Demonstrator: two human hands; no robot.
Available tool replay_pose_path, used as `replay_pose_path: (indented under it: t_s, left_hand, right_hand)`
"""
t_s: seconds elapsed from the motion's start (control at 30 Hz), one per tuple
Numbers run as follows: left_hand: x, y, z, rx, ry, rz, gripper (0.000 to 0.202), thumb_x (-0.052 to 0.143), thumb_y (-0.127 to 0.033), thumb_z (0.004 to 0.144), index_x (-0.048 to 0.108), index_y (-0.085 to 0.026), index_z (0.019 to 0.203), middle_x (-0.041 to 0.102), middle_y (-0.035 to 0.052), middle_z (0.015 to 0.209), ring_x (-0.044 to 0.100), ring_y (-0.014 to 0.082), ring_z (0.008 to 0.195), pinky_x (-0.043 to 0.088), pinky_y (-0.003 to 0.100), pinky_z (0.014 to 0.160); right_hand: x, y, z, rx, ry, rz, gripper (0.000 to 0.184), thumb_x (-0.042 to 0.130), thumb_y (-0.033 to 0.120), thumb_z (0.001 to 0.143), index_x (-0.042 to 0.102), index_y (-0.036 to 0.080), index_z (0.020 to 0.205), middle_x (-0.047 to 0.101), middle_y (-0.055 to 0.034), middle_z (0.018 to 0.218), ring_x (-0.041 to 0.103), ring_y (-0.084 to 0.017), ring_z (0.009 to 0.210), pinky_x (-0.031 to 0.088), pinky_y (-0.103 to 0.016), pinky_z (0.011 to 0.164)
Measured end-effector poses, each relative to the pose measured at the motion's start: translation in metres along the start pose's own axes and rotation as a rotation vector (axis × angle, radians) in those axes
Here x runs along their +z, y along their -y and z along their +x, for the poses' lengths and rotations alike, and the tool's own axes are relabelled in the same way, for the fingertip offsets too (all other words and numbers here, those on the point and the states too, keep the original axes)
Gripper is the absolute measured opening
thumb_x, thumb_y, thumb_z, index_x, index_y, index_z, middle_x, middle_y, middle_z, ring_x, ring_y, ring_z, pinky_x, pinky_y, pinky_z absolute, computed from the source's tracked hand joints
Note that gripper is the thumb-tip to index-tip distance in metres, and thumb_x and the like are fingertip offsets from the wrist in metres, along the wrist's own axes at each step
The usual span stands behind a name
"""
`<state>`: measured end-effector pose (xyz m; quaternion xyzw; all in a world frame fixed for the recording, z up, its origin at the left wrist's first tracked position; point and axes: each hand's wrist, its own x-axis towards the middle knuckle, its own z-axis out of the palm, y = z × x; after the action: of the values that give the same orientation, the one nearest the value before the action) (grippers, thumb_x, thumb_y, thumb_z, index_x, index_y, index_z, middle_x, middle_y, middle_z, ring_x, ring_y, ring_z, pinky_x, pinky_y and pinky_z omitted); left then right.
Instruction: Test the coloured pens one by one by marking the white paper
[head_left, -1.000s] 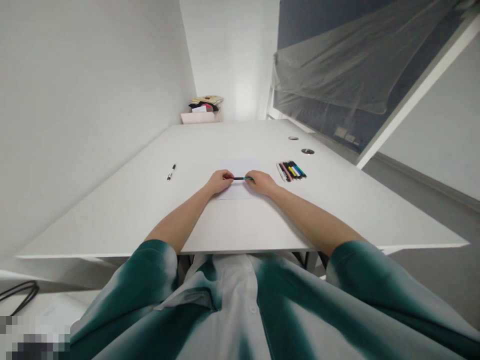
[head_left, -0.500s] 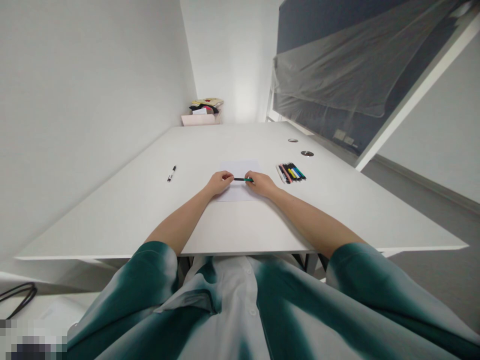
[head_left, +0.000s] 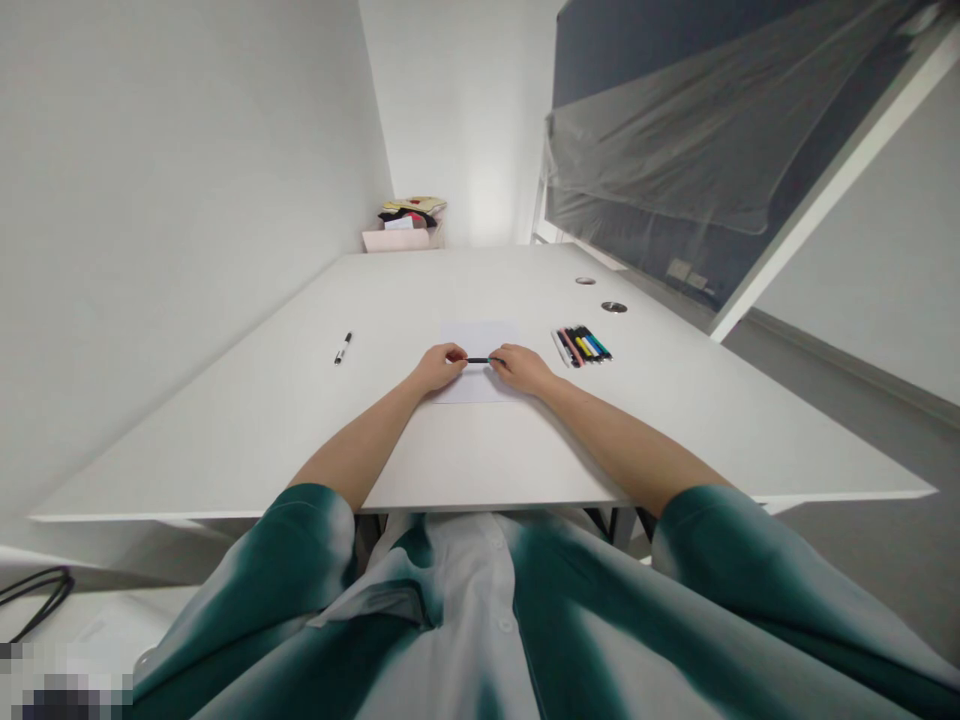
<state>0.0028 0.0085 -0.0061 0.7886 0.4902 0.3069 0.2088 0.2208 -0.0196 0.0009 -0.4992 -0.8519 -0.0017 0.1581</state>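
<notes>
A dark pen [head_left: 478, 360] with a little green at its right part lies level between my two hands, over a white sheet of paper [head_left: 472, 391]. Its left end is pinched in the fingers of my left hand [head_left: 439, 368]. The fingers of my right hand [head_left: 519, 368] close round the other end and cover most of the green. Both hands are low over the paper; whether they rest on it I cannot tell.
Right of the paper lies a row of several coloured pens [head_left: 583, 346]. A single black-and-white pen [head_left: 343, 348] is on the left of the white table [head_left: 420, 460]. Two round metal fittings [head_left: 614, 307] sit at the right, and a pink box [head_left: 397, 240] of things stands at the far end.
My right hand's fingers have shifted slightly on the pen, and less of its green part shows now. My left hand stays in place.
</notes>
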Motion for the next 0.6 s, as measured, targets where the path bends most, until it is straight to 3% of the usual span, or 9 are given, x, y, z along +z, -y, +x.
replay_pose_path:
  t_s: [0.2,0.3,0.47,0.6]
  left_hand:
    - [0.002,0.005,0.001,-0.045,0.081,0.039,0.039,0.046,-0.041,0.086,0.073,-0.013,0.085,0.068,0.0042,0.072,0.059,0.0185,0.072,0.046,0.031,0.072]
    - [-0.001,0.001,-0.001,-0.038,0.088,0.041,0.038,0.047,-0.041,0.085,0.072,-0.012,0.087,0.068,0.0043,0.075,0.057,0.0177,0.071,0.045,0.030,0.070]
    - [-0.005,-0.006,-0.006,-0.026,0.066,0.014,0.030,0.052,-0.035,0.082,0.071,-0.014,0.090,0.072,0.0064,0.086,0.060,0.0181,0.077,0.048,0.031,0.078]
    - [-0.006,-0.007,-0.005,-0.010,0.042,0.007,0.021,0.057,-0.028,0.077,0.070,-0.015,0.088,0.072,0.0066,0.089,0.062,0.0185,0.082,0.049,0.033,0.085]
  right_hand:
    - [0.000,0.001,0.000,0.005,-0.010,0.006,0.032,0.041,0.029,0.098,0.067,0.018,0.114,0.069,-0.0110,0.111,0.062,-0.022,0.102,0.042,-0.029,0.085]
    - [0.000,0.001,-0.001,0.029,-0.018,0.034,0.030,0.048,0.030,0.095,0.063,0.018,0.119,0.069,-0.0097,0.112,0.063,-0.021,0.100,0.043,-0.028,0.083]
    - [-0.001,0.001,-0.001,0.091,-0.007,0.041,0.027,0.051,0.024,0.092,0.061,0.021,0.117,0.071,-0.0068,0.106,0.063,-0.021,0.091,0.042,-0.028,0.075]
    - [-0.001,-0.001,-0.001,0.024,-0.026,0.028,0.024,0.049,0.026,0.094,0.065,0.020,0.112,0.069,-0.0087,0.110,0.062,-0.021,0.098,0.042,-0.029,0.081]
